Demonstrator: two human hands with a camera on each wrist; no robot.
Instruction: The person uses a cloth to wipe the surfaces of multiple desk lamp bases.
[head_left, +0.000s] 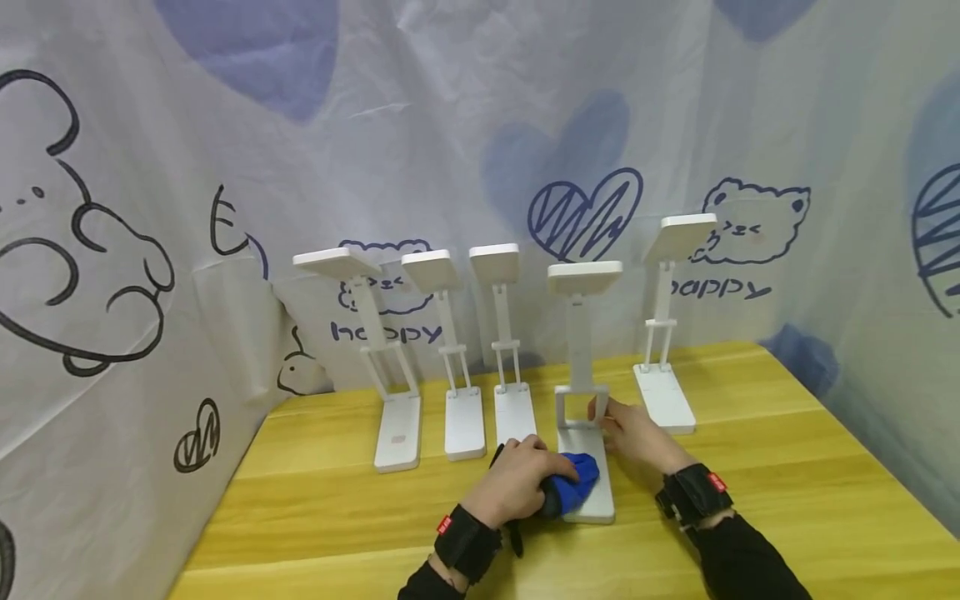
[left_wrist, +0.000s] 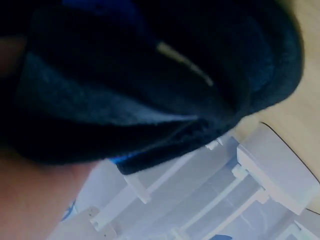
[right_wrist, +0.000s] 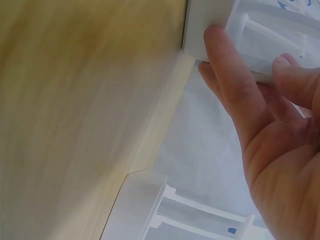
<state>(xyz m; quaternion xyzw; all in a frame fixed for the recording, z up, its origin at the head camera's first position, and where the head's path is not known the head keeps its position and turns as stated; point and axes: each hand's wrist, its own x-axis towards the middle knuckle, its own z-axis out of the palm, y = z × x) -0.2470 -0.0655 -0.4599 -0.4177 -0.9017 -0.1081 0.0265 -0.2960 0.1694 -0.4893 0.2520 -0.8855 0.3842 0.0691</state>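
Note:
A white desk lamp (head_left: 585, 450) stands at the front with its flat head raised. My left hand (head_left: 517, 483) grips a bunched blue-and-black cloth (head_left: 581, 482), which lies against the lamp's base. In the left wrist view the dark folds of the cloth (left_wrist: 115, 100) fill the upper part, blurred. My right hand (head_left: 637, 437) holds the same lamp low on its hinged arm. From the right wrist, thumb and fingers (right_wrist: 232, 65) show on either side of that arm, one fingertip on the base.
Several similar white lamps stand along the back of the wood-patterned table (head_left: 322, 508): a left one (head_left: 397, 433), two in the middle, including this lamp (head_left: 465, 425), and a right one (head_left: 663, 400). A patterned white curtain (head_left: 420, 150) hangs close behind them.

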